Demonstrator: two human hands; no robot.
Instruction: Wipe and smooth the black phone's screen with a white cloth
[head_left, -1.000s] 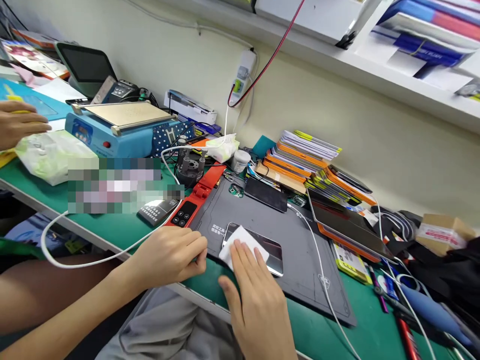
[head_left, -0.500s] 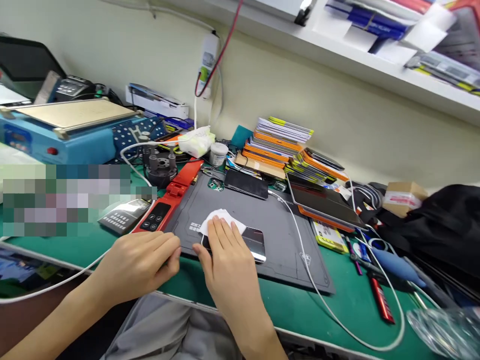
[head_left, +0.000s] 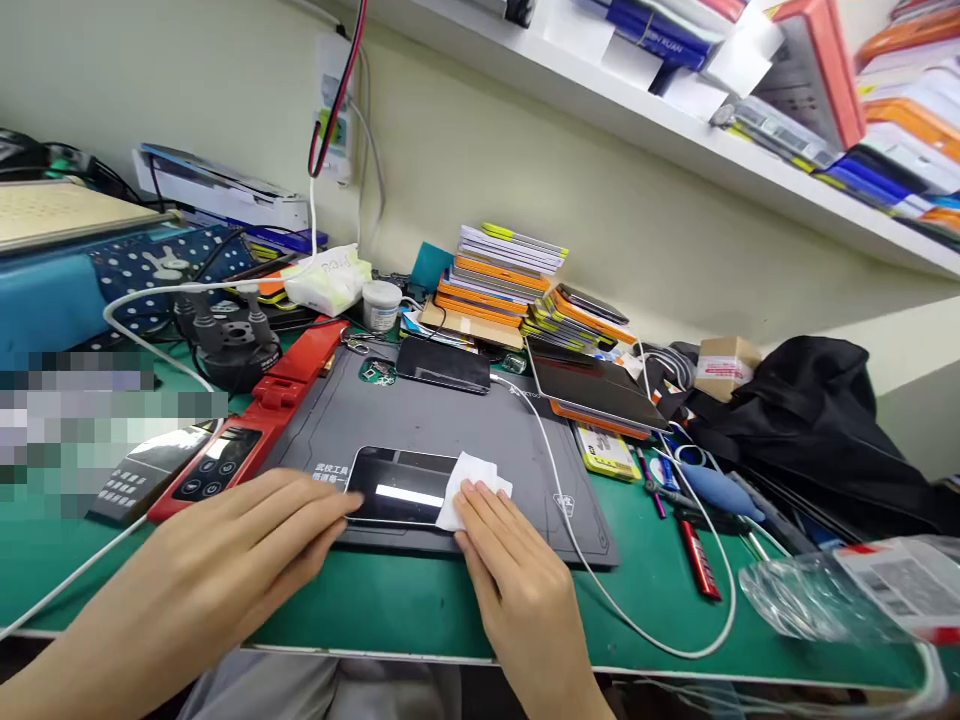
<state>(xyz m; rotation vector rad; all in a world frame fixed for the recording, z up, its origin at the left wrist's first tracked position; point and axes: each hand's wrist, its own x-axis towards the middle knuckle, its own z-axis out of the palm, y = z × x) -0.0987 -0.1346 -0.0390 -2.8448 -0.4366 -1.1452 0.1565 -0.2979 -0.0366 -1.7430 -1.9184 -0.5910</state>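
A smartphone (head_left: pixel 405 487) with a glossy black screen and a pale edge lies flat on the grey work mat (head_left: pixel 600 535). My right hand (head_left: pixel 517 555) presses a folded white wipe (head_left: pixel 472 470) with its fingertips onto the phone's right end, which the wipe covers. At the phone's left end is my left hand (head_left: pixel 247 530), fingers stretched out and holding nothing. Its fingertips reach the phone's corner; whether they press on it I cannot tell.
Behind the phone lie another dark phone (head_left: pixel 442 364) and a small circuit board (head_left: pixel 377 372). A white cable (head_left: pixel 559 470) loops across the mat's right side. A red device (head_left: pixel 217 465) stands left; screen boxes (head_left: pixel 499 275) are stacked at the back.
My right hand has slid the wipe from the phone's left part to its right end. My left hand has unfolded from a loose fist and reached the phone's left end. The view has turned right.
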